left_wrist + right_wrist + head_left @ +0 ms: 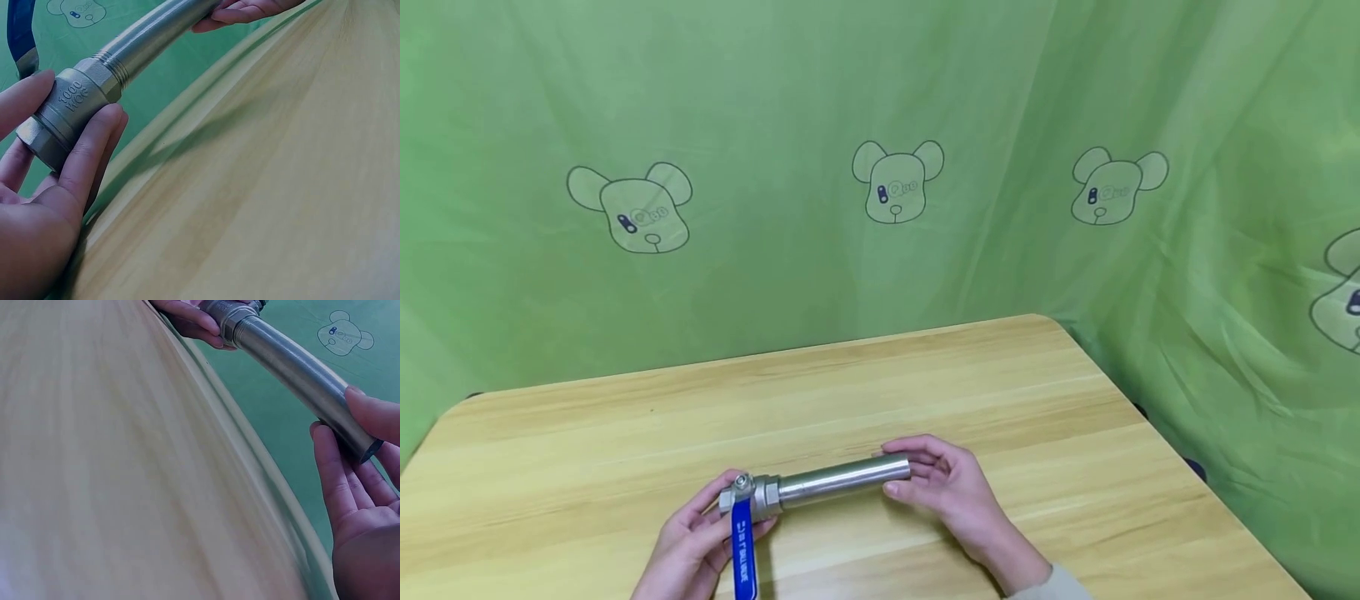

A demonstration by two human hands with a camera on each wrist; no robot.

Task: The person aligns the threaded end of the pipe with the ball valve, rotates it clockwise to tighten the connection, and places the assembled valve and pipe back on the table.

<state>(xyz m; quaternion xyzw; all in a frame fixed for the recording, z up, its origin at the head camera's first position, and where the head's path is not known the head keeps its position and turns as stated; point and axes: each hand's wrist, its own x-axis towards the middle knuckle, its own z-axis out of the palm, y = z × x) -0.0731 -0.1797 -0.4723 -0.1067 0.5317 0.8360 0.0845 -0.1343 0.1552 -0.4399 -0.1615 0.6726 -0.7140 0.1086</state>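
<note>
A steel ball valve point(766, 497) with a long blue lever handle point(743, 550) is joined to a shiny metal pipe point(844, 483). Fingers and thumb of my left hand point(683, 550) grip the valve body from the left, while the lever points toward me. In the left wrist view, raised lettering shows on the valve body point(72, 103), and some pipe thread is visible beside its hex end. My right hand point(958, 498) holds the pipe's free end between thumb and fingers. The right wrist view shows the pipe point(306, 378) held above the table, its open end near my palm.
A wood-grain table point(820, 392) with rounded corners lies beneath both hands. Green fabric point(775, 275) printed with bear-head outlines hangs behind it and along the right side.
</note>
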